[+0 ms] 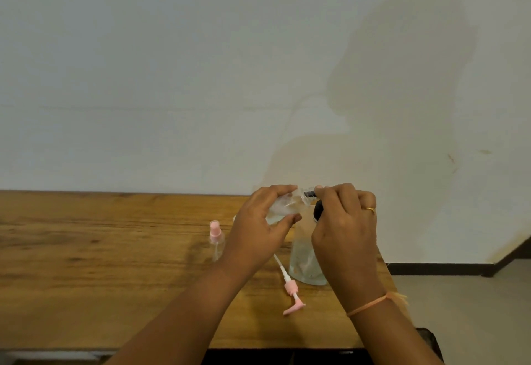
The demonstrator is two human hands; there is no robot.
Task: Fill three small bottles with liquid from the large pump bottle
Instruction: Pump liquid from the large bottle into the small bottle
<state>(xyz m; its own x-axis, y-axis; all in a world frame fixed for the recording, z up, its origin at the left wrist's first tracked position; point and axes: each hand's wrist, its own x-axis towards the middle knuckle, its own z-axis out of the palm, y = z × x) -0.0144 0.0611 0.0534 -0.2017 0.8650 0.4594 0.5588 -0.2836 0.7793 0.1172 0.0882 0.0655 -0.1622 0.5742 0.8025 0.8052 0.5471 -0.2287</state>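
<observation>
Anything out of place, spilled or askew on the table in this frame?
The pink pump head with its dip tube lies flat on the wooden table, out of any bottle, beside the large clear bottle. No spill is visible. The small pink-capped bottle stands upright.

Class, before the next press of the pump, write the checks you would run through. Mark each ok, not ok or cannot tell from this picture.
1. Small bottle held securely: the left hand grips it around the body. Ok.
2. Its mouth lined up with the black spout: the spot is blurred and partly hidden. Cannot tell.
3. Right hand on the top of the pump bottle: its fingers curl round the top. Ok.
4. Pump bottle upright on the table: ok.
5. Pink pump cap off and lying apart from both hands: ok.
6. Pink-topped bottle upright, apart from the hands: ok.
</observation>
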